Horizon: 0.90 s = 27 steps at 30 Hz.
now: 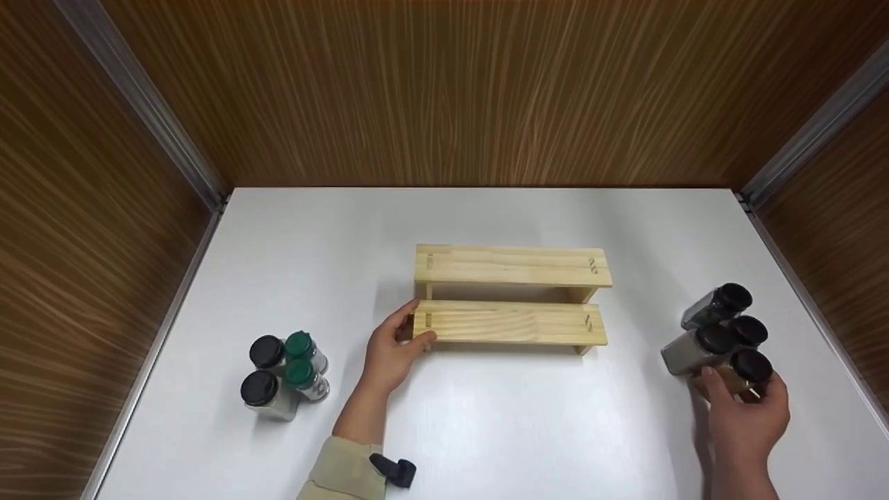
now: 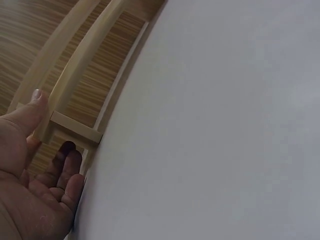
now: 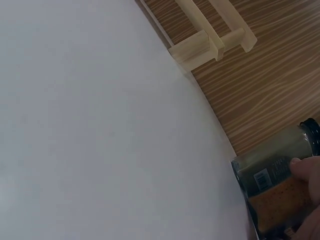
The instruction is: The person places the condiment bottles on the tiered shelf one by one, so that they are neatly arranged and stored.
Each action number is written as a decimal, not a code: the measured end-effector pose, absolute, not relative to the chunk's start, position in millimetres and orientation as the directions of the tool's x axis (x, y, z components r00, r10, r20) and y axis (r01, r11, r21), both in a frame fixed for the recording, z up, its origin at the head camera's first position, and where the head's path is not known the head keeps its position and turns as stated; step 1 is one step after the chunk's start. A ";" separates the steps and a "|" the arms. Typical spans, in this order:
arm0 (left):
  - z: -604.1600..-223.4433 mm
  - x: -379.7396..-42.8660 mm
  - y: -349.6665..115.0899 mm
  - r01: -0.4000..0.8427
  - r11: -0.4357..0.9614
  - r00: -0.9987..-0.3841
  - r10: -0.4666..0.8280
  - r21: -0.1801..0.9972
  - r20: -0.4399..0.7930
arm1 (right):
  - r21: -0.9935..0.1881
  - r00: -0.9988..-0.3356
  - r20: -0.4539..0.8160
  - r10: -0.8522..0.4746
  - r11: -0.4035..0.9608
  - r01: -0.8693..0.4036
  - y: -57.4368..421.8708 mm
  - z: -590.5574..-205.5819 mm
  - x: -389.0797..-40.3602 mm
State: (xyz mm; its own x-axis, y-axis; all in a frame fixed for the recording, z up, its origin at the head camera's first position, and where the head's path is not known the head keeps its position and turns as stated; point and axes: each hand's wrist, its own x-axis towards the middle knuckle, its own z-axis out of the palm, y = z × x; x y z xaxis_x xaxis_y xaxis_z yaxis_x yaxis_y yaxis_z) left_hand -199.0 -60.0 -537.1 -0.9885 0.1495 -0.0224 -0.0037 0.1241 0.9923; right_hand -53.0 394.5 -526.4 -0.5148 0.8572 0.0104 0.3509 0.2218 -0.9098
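Observation:
A two-step wooden rack [image 1: 510, 323] of pale boards stands mid-table. At its left end, my left hand [image 1: 394, 354] grips the lower step, with the thumb at the front edge and a finger at the back corner. In the left wrist view, the other fingers [image 2: 72, 165] curl beside the end support. Over on the right, my right hand [image 1: 750, 420] holds a black-lidded spice jar [image 1: 751, 366], the nearest of a tight cluster. An orange-brown filling [image 3: 282, 202] shows through a jar in the right wrist view. The palm side of this hand is hidden.
Beside the held jar are several more black-lidded jars [image 1: 698, 347]. On the left stand two black-lidded jars [image 1: 278, 403] and two smaller green-capped shakers [image 1: 316, 385]. Wood-grain panels [image 1: 479, 97] enclose the white table [image 1: 528, 430] at the back and sides.

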 end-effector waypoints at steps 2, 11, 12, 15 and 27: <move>-537.5 -198.8 -60.1 -0.002 0.122 -0.989 0.145 0.993 -0.020 | -0.919 -0.512 0.012 0.859 0.211 0.333 395.3 -526.9 -53.2; -539.3 -200.7 -61.0 -0.011 0.132 -0.987 0.156 0.991 -0.032 | -0.939 -0.501 0.025 0.865 0.191 0.284 395.9 -526.8 -51.0; -539.5 -200.5 -61.8 -0.009 0.135 -0.987 0.159 0.991 -0.031 | -0.933 -0.506 0.048 0.861 0.220 0.284 395.5 -527.1 -51.6; -539.6 -199.8 -62.9 -0.009 0.140 -0.985 0.170 0.990 -0.033 | -0.929 -0.506 0.089 0.858 0.255 0.268 394.0 -528.8 -51.1; -539.8 -200.7 -63.4 -0.010 0.134 -0.984 0.175 0.991 -0.034 | -0.923 -0.498 0.124 0.858 0.283 0.259 395.6 -532.6 -47.3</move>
